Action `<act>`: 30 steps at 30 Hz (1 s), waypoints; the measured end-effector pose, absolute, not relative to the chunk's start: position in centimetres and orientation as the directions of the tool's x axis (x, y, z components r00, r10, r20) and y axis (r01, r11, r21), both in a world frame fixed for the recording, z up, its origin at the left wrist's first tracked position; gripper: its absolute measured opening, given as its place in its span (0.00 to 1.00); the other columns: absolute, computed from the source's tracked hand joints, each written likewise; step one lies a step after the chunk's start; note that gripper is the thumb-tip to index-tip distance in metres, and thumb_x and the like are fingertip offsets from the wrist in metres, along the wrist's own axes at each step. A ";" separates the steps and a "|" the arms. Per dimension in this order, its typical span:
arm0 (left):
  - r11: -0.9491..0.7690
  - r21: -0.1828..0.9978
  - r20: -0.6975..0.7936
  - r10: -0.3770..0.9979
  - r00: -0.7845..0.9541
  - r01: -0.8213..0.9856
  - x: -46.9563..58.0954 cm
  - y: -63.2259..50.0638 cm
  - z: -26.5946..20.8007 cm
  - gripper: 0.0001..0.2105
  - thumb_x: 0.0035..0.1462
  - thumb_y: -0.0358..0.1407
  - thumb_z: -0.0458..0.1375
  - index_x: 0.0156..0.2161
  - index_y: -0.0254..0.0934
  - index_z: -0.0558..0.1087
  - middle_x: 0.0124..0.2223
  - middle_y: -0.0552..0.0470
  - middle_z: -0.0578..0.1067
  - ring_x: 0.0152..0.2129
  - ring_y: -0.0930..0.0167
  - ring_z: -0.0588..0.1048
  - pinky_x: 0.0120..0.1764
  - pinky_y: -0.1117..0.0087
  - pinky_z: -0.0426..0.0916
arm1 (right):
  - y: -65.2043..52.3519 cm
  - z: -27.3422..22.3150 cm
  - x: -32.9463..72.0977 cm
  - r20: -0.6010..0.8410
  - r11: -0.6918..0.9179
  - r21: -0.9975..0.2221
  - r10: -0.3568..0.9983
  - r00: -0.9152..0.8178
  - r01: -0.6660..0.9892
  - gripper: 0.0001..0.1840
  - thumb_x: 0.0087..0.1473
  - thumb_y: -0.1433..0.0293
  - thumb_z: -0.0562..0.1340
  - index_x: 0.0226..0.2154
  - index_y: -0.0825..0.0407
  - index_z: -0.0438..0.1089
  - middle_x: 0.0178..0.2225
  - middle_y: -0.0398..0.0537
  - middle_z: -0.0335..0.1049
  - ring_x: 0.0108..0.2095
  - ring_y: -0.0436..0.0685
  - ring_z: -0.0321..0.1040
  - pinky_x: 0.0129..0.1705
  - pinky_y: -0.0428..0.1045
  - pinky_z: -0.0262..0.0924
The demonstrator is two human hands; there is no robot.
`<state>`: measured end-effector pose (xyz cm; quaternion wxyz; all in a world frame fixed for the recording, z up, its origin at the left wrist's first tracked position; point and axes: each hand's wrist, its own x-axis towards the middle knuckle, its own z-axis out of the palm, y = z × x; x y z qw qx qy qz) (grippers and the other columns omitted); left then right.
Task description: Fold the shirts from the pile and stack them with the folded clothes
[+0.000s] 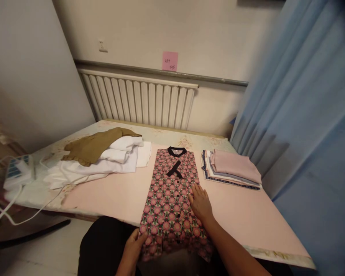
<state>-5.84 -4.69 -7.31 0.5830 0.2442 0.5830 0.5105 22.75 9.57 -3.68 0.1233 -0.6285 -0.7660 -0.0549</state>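
Observation:
A floral shirt (169, 207) in pink and dark tones lies front up before me, folded into a long narrow shape. Its black collar (177, 151) points toward the wall, and crossed black strips lie on its chest above a row of dark buttons. The lower end hangs over the table's front edge. My left hand (133, 245) pinches the shirt's lower left edge between thumb and fingers. My right hand (200, 203) rests flat on the shirt's right side, fingers stretched out.
A stack of folded clothes (235, 168), pink on top, sits to the right. Left of the shirt are rumpled white garments (120, 159) and an olive garment (94, 145). A power strip (18, 172) with white cables lies far left. A blue curtain (299, 115) borders the right.

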 end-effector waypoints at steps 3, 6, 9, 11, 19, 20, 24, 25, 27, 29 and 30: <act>0.394 0.828 -0.463 0.882 -0.089 -0.399 -5.8 -5.0 -6.7 0.22 0.39 0.45 0.69 0.41 0.37 0.74 0.35 0.49 0.80 0.35 0.64 0.79 0.42 0.65 0.71 | 9.6 -3.8 22.8 0.259 0.199 -0.068 0.950 -0.176 0.978 0.28 0.63 0.60 0.45 0.61 0.55 0.57 0.65 0.53 0.48 0.65 0.61 0.43 0.63 0.59 0.37; 0.403 0.818 -0.464 0.884 -0.057 -0.411 -5.8 -5.0 -6.6 0.23 0.40 0.44 0.68 0.42 0.37 0.74 0.37 0.47 0.80 0.39 0.62 0.78 0.45 0.63 0.70 | 9.6 -3.9 22.8 0.260 0.207 -0.063 0.948 -0.185 0.976 0.29 0.63 0.60 0.45 0.61 0.56 0.56 0.65 0.54 0.48 0.65 0.61 0.43 0.63 0.59 0.36; 0.357 0.863 -0.409 0.909 -0.081 -0.357 -5.9 -4.9 -6.8 0.23 0.38 0.44 0.69 0.41 0.36 0.75 0.38 0.46 0.80 0.40 0.60 0.77 0.45 0.61 0.70 | 9.6 -3.9 22.8 0.257 0.207 -0.068 0.949 -0.183 0.976 0.29 0.63 0.60 0.45 0.61 0.56 0.56 0.65 0.54 0.48 0.65 0.61 0.43 0.63 0.59 0.36; 0.319 0.903 -0.365 0.923 -0.123 -0.286 -6.0 -4.9 -7.0 0.23 0.37 0.44 0.68 0.40 0.35 0.75 0.37 0.47 0.80 0.40 0.59 0.77 0.45 0.60 0.70 | 9.5 -3.9 22.8 0.252 0.202 -0.071 0.951 -0.179 0.977 0.29 0.63 0.60 0.45 0.61 0.55 0.56 0.65 0.53 0.47 0.65 0.61 0.42 0.64 0.59 0.36; 0.333 0.942 -0.330 0.903 -0.274 -0.037 -6.4 -4.7 -6.8 0.16 0.37 0.43 0.64 0.33 0.36 0.76 0.31 0.51 0.79 0.35 0.59 0.76 0.39 0.62 0.71 | 9.5 -3.6 22.7 0.240 0.193 -0.079 0.956 -0.170 0.978 0.29 0.63 0.60 0.45 0.62 0.55 0.55 0.65 0.53 0.48 0.65 0.61 0.42 0.64 0.59 0.35; 0.335 0.942 -0.330 0.903 -0.276 -0.032 -6.5 -4.7 -6.8 0.17 0.37 0.44 0.65 0.33 0.36 0.76 0.30 0.51 0.79 0.35 0.59 0.76 0.39 0.63 0.71 | 9.5 -3.7 22.7 0.240 0.192 -0.080 0.956 -0.168 0.978 0.29 0.63 0.61 0.45 0.62 0.55 0.55 0.65 0.53 0.48 0.65 0.60 0.42 0.64 0.59 0.35; 0.341 0.932 -0.361 0.908 -0.215 -0.124 -6.6 -4.7 -6.4 0.21 0.39 0.49 0.65 0.35 0.36 0.76 0.32 0.50 0.79 0.35 0.61 0.77 0.38 0.63 0.71 | 9.6 -3.8 22.8 0.245 0.190 -0.083 0.955 -0.164 0.978 0.29 0.63 0.60 0.45 0.62 0.54 0.55 0.65 0.52 0.47 0.65 0.60 0.41 0.64 0.59 0.33; 0.345 0.925 -0.371 0.909 -0.190 -0.158 -6.6 -4.7 -6.3 0.22 0.40 0.50 0.65 0.36 0.35 0.75 0.33 0.49 0.79 0.35 0.61 0.77 0.38 0.64 0.71 | 9.6 -3.9 22.8 0.246 0.191 -0.085 0.955 -0.165 0.978 0.29 0.63 0.60 0.45 0.62 0.54 0.55 0.65 0.51 0.47 0.65 0.60 0.41 0.64 0.59 0.33; 0.359 0.909 -0.392 0.909 -0.144 -0.209 -6.6 -4.7 -6.2 0.23 0.42 0.53 0.64 0.37 0.35 0.75 0.34 0.48 0.79 0.35 0.62 0.77 0.38 0.64 0.71 | 9.6 -3.8 22.8 0.247 0.195 -0.089 0.954 -0.168 0.977 0.29 0.63 0.60 0.45 0.62 0.54 0.55 0.65 0.51 0.47 0.65 0.60 0.41 0.64 0.59 0.33; 0.376 0.893 -0.410 0.906 -0.104 -0.249 -6.6 -4.7 -6.0 0.24 0.42 0.53 0.64 0.37 0.35 0.75 0.35 0.48 0.80 0.34 0.63 0.78 0.38 0.64 0.71 | 9.6 -3.7 22.8 0.248 0.196 -0.093 0.954 -0.168 0.976 0.29 0.63 0.61 0.45 0.62 0.55 0.54 0.65 0.52 0.47 0.65 0.60 0.41 0.64 0.59 0.34; 0.385 0.883 -0.419 0.904 -0.081 -0.270 -6.6 -4.6 -6.0 0.23 0.41 0.52 0.65 0.38 0.35 0.75 0.35 0.48 0.80 0.34 0.63 0.78 0.39 0.64 0.71 | 9.5 -3.7 22.8 0.248 0.196 -0.094 0.954 -0.168 0.976 0.29 0.63 0.61 0.46 0.62 0.55 0.54 0.65 0.52 0.48 0.65 0.60 0.42 0.64 0.59 0.34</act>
